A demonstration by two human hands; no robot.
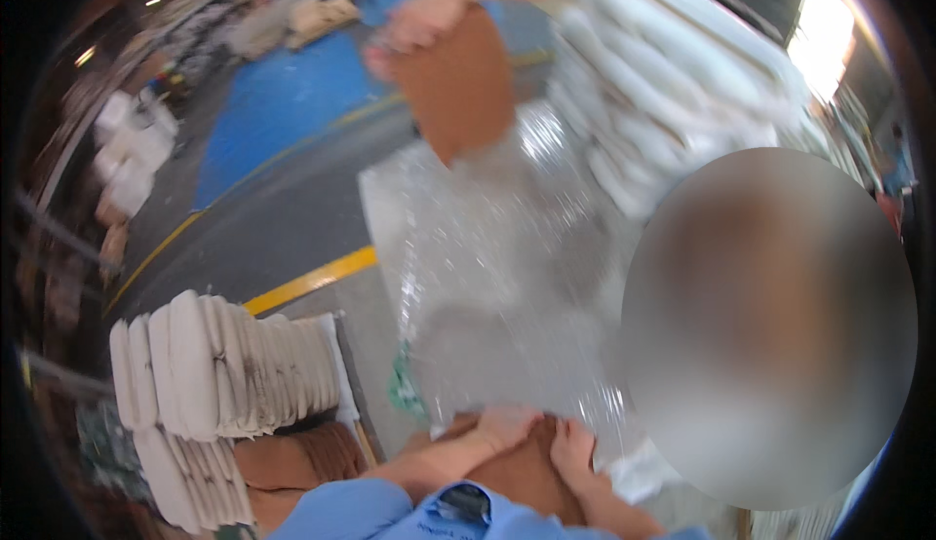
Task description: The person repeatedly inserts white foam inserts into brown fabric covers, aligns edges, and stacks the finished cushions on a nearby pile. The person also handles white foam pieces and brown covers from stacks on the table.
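Observation:
My left hand (499, 429) and my right hand (573, 452) sit side by side at the bottom centre, both gripping the near end of a brown pad (522, 482). A wide clear plastic bag (497, 267) stretches away from my hands toward the top of the view. At its far end another person's hand (424, 16) holds a second brown pad (458, 82) by its top edge, the lower corner dipping into the plastic. The picture is motion-blurred, so finger detail is unclear.
A stack of white cushions (224, 365) stands at the lower left, with brown pads (292, 462) beneath it. A taller pile of white cushions (663, 72) rises at the upper right. The floor has a blue area (283, 101) and yellow lines (312, 282). A person stands close at the right.

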